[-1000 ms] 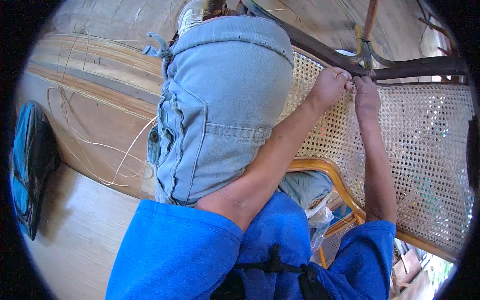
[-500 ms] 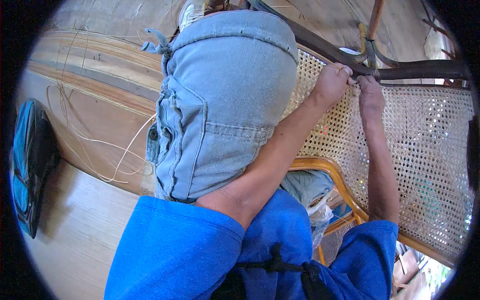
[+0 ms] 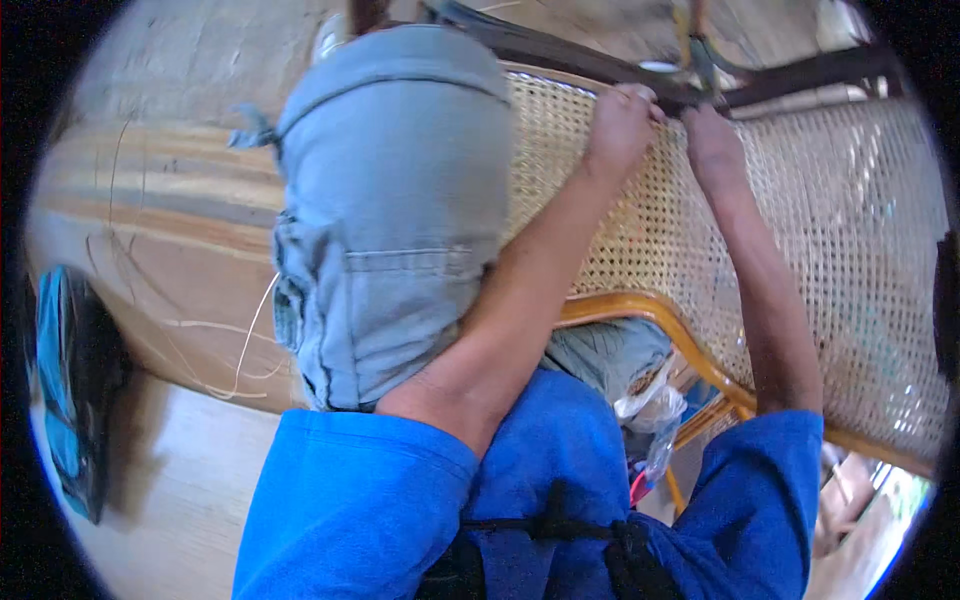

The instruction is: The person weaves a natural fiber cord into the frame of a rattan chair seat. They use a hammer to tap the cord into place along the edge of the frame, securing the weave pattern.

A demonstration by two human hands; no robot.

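Observation:
A woven cane panel (image 3: pixel 650 230) stretches in front of me, edged by a dark wooden rail (image 3: pixel 550 47) on the far side and a varnished, curved wooden edge (image 3: pixel 690 350) on the near side. My left hand (image 3: pixel 622 125) is closed at the rail, where the webbing meets it. Just to its right, my right hand (image 3: pixel 714 148) bends over the same edge with its fingers pressed together. Whatever the fingertips pinch is too small and blurred to make out. My left forearm crosses beside my raised knee in grey-blue trousers (image 3: pixel 400 170).
Thin loose cane strands (image 3: pixel 245 345) trail over wooden boards (image 3: pixel 170 190) on the left. A black and turquoise bag (image 3: pixel 75 390) lies at far left. Below the curved edge hangs a clear plastic bag (image 3: pixel 655 410). A branching upright (image 3: pixel 705 65) rises from the rail.
The view has shifted, so the panel and rail appear higher and further left. Both hands stay close together at the rail, with slightly more space between them. My knee appears further left.

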